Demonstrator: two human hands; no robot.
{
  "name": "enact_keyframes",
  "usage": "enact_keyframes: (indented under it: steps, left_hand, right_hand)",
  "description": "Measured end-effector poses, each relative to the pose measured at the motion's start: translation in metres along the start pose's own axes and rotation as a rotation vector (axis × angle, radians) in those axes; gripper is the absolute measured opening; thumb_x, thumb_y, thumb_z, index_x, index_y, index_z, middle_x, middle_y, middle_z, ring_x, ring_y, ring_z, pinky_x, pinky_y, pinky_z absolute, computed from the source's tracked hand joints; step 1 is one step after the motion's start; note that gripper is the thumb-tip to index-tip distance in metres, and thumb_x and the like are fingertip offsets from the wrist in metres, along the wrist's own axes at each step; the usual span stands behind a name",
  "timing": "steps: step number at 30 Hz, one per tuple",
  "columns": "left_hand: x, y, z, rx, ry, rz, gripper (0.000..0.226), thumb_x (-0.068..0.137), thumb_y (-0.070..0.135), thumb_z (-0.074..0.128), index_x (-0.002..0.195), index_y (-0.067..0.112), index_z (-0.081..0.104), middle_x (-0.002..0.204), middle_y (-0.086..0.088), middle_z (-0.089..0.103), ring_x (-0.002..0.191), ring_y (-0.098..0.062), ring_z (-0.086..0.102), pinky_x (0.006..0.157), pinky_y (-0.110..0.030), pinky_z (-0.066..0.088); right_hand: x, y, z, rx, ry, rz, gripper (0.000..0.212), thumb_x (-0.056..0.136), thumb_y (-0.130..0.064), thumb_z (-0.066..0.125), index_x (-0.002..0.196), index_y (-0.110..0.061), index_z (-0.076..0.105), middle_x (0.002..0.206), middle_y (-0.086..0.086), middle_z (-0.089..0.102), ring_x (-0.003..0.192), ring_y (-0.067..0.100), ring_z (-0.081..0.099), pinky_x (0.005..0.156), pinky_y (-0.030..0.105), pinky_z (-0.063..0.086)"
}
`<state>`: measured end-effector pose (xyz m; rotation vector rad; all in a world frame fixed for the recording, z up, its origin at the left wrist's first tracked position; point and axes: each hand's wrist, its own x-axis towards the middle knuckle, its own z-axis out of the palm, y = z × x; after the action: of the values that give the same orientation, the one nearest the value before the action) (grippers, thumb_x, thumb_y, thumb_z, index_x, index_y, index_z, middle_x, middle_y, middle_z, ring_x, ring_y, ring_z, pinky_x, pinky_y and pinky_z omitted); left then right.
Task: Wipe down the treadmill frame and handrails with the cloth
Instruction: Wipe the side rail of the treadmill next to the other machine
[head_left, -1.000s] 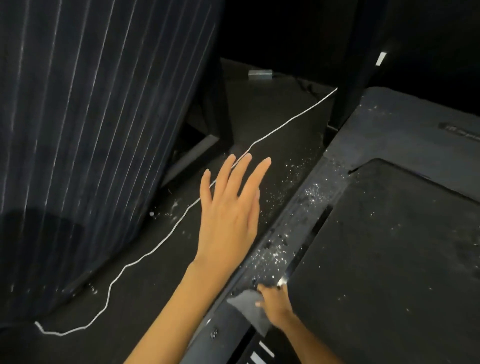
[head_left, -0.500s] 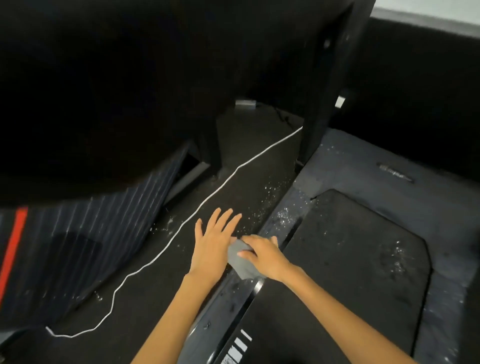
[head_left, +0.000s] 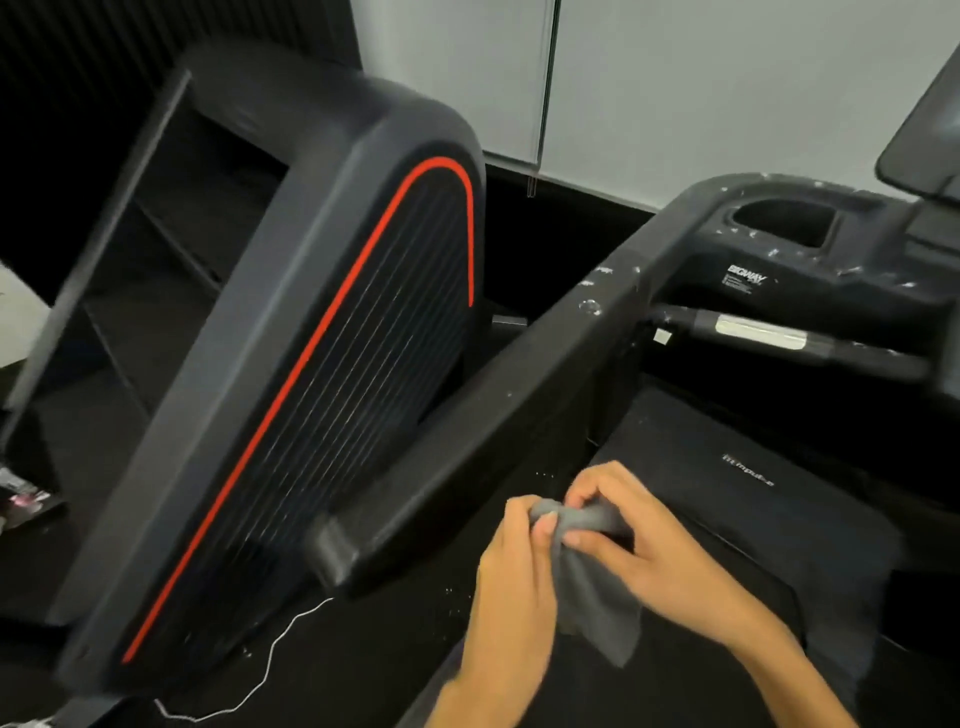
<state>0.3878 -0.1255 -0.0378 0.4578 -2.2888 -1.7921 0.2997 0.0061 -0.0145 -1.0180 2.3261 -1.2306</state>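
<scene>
A small grey cloth (head_left: 597, 597) hangs between both hands in front of me. My left hand (head_left: 511, 582) pinches its upper left edge. My right hand (head_left: 639, 551) grips the bunched top of the cloth. Both hands hover over the dark treadmill belt (head_left: 727, 519), just right of the end of the black left handrail (head_left: 467, 441). That handrail slopes up to the console (head_left: 779, 244), which is speckled with white flecks. A cup recess (head_left: 784, 221) sits in the console, and a grip bar with a silver sensor (head_left: 761, 332) runs below it.
A large dark machine housing with a red stripe (head_left: 322, 364) stands close on the left of the handrail. A white cable (head_left: 260, 675) lies on the black floor below it. A pale wall (head_left: 675, 78) is behind. Dark shelving (head_left: 130, 260) stands at far left.
The view has swung up from the floor and deck edge to the handrail and console. The cloth has come off the side rail, and now both hands hold it in the air.
</scene>
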Motion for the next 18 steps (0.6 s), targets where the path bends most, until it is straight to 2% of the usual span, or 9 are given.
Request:
enact_keyframes:
  steps: [3,5,8,10,11,13,14,16,18]
  left_hand:
    - [-0.004,0.046,-0.025,0.152,0.096,0.178,0.031,0.096,0.057,0.024,0.1,0.04,0.05,0.094,0.02,0.061,0.09,-0.002,0.061,0.075,-0.019,0.048]
    - [0.001,0.059,-0.044,0.331,0.235,0.247,0.033,0.095,0.055,0.022,0.108,0.041,0.05,0.095,0.022,0.062,0.088,0.003,0.059,0.073,-0.014,0.043]
    - [0.019,0.062,-0.068,0.55,0.416,0.293,0.035,0.098,0.045,0.025,0.118,0.033,0.051,0.098,0.014,0.062,0.083,-0.002,0.06,0.067,-0.02,0.047]
    - [0.035,0.052,-0.081,0.681,0.448,0.288,0.034,0.096,0.034,0.03,0.122,0.026,0.051,0.094,0.005,0.061,0.076,-0.01,0.059,0.058,-0.028,0.052]
    - [0.044,0.045,-0.085,0.727,0.429,0.249,0.036,0.093,0.027,0.035,0.125,0.022,0.051,0.095,0.0,0.059,0.077,-0.013,0.058,0.06,-0.032,0.053]
    - [0.058,0.028,-0.092,0.784,0.364,0.159,0.043,0.09,0.019,0.04,0.133,0.017,0.049,0.109,-0.004,0.059,0.092,-0.019,0.058,0.077,-0.038,0.051]
    - [0.062,0.02,-0.095,0.778,0.331,0.123,0.045,0.091,0.017,0.041,0.136,0.017,0.045,0.119,-0.005,0.057,0.103,-0.02,0.056,0.088,-0.04,0.046]
    - [0.063,0.01,-0.1,0.699,0.259,0.062,0.048,0.094,0.02,0.036,0.141,0.015,0.039,0.132,-0.004,0.053,0.117,-0.019,0.053,0.101,-0.043,0.04]
    - [0.061,0.005,-0.104,0.582,0.23,0.008,0.053,0.095,0.033,0.025,0.143,0.014,0.036,0.124,-0.006,0.06,0.11,-0.018,0.059,0.098,-0.044,0.045]
  right_hand:
    - [0.0,-0.043,-0.01,0.146,0.085,-0.051,0.013,0.091,-0.019,0.066,0.1,-0.025,0.06,0.103,-0.008,0.056,0.099,0.016,0.057,0.083,0.019,0.045]
    - [0.007,-0.065,-0.004,0.213,0.134,-0.061,0.016,0.093,-0.016,0.063,0.106,-0.026,0.06,0.104,-0.011,0.06,0.101,0.012,0.059,0.083,0.015,0.044]
    - [0.028,-0.085,0.022,0.259,0.251,-0.046,0.029,0.095,-0.011,0.058,0.117,-0.03,0.056,0.109,-0.019,0.058,0.109,0.005,0.056,0.089,0.012,0.042]
    - [0.045,-0.087,0.049,0.212,0.378,-0.049,0.027,0.098,-0.018,0.054,0.119,-0.035,0.052,0.113,-0.02,0.055,0.109,0.005,0.054,0.09,0.018,0.044]
    - [0.054,-0.084,0.064,0.134,0.446,-0.042,0.024,0.1,-0.023,0.05,0.118,-0.037,0.05,0.117,-0.02,0.052,0.112,0.005,0.051,0.094,0.025,0.044]
    - [0.07,-0.073,0.091,-0.065,0.519,-0.032,0.025,0.1,-0.028,0.041,0.123,-0.034,0.049,0.131,-0.014,0.047,0.13,0.006,0.038,0.108,0.038,0.034]
    - [0.075,-0.065,0.102,-0.129,0.495,-0.043,0.03,0.101,-0.029,0.039,0.129,-0.031,0.048,0.142,-0.01,0.042,0.14,0.008,0.026,0.115,0.041,0.024]
    - [0.082,-0.052,0.119,-0.223,0.373,-0.079,0.042,0.103,-0.031,0.034,0.144,-0.027,0.04,0.157,-0.006,0.027,0.149,0.011,0.004,0.12,0.046,0.004]
    - [0.084,-0.04,0.125,-0.312,0.304,-0.122,0.047,0.104,-0.036,0.033,0.151,-0.03,0.03,0.162,-0.006,0.015,0.15,0.015,-0.004,0.12,0.048,-0.004]
